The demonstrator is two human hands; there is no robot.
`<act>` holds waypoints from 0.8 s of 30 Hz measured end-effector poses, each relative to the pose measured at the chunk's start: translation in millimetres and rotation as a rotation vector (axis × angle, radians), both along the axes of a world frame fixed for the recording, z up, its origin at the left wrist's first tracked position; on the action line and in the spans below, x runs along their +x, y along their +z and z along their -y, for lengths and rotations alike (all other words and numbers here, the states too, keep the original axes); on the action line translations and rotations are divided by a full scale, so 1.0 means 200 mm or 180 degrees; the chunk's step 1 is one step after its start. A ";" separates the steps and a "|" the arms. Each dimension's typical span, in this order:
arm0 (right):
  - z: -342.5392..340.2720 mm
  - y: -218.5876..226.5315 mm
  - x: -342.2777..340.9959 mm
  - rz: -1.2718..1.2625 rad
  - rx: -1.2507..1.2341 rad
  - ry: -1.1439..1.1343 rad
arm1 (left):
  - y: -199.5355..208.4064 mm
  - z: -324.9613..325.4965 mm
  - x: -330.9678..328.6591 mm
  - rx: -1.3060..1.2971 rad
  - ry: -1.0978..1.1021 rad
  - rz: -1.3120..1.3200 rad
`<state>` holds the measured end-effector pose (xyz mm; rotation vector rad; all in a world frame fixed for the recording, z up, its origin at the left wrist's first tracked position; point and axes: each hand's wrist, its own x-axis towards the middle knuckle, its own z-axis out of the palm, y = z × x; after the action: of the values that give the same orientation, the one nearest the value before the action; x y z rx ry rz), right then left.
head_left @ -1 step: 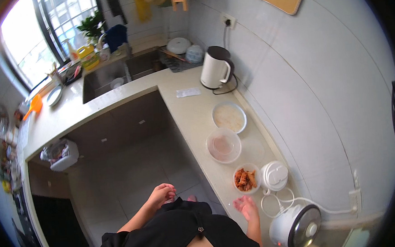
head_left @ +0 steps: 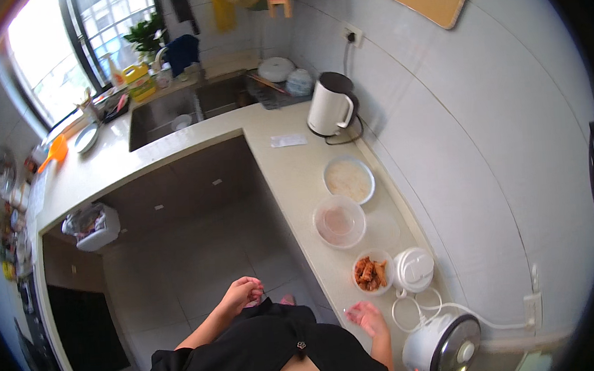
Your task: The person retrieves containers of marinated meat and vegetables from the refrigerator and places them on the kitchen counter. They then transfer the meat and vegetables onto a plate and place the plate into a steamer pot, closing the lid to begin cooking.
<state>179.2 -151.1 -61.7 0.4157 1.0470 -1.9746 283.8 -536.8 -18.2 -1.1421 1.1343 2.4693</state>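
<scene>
My left hand (head_left: 244, 295) hangs over the floor in front of my body, its fingers curled in, and I see nothing in it. At the counter's front edge is my right hand (head_left: 368, 317), loosely open, fingers apart and pointing left, with nothing visible in it. Just beyond it stands a clear round tub (head_left: 375, 289) holding reddish-brown cooked meat pieces (head_left: 368, 274). A larger translucent plastic bowl (head_left: 339, 222) with a pinkish tint sits farther along. Behind that is a pale-rimmed bowl (head_left: 348, 179) of whitish, cloudy contents. Neither hand touches these containers.
A white lidded appliance (head_left: 413, 270) and a rice cooker (head_left: 444, 346) with a lit red light stand right, their white cord looping between them. Farther off are a white kettle (head_left: 331, 103), a flat white packet (head_left: 288, 140) and a double sink (head_left: 164, 119). A bin (head_left: 98, 228) hangs left.
My right hand has shifted slightly left, and its fingers now point more to the left. The whole view has tilted a little. My left hand looks the same.
</scene>
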 end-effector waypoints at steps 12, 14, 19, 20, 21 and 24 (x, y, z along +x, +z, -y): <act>1.22 0.13 0.04 -0.1119 0.0278 0.1625 | -0.04 0.41 0.57 -0.0098 0.1474 -0.0125; 1.40 0.13 0.08 -0.1002 0.0477 0.1852 | -0.07 0.53 0.73 -0.0199 0.1684 -0.0050; 1.76 0.06 0.23 -0.0942 0.0772 0.1856 | -0.06 0.86 1.02 -0.0304 0.2165 0.0113; 1.82 0.03 0.26 -0.0878 0.0667 0.1963 | -0.11 0.95 1.08 -0.0387 0.2161 0.0104; 1.88 0.05 0.29 -0.0948 0.0689 0.2017 | -0.11 1.03 1.10 -0.0459 0.2109 0.0077; 2.03 0.13 0.31 -0.1102 0.0754 0.2055 | -0.08 1.22 1.06 -0.0590 0.2063 0.0130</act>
<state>241.9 -557.4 -35.6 -0.1475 1.4249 -1.3684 496.6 -781.3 -34.2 -1.8508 1.1319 2.8055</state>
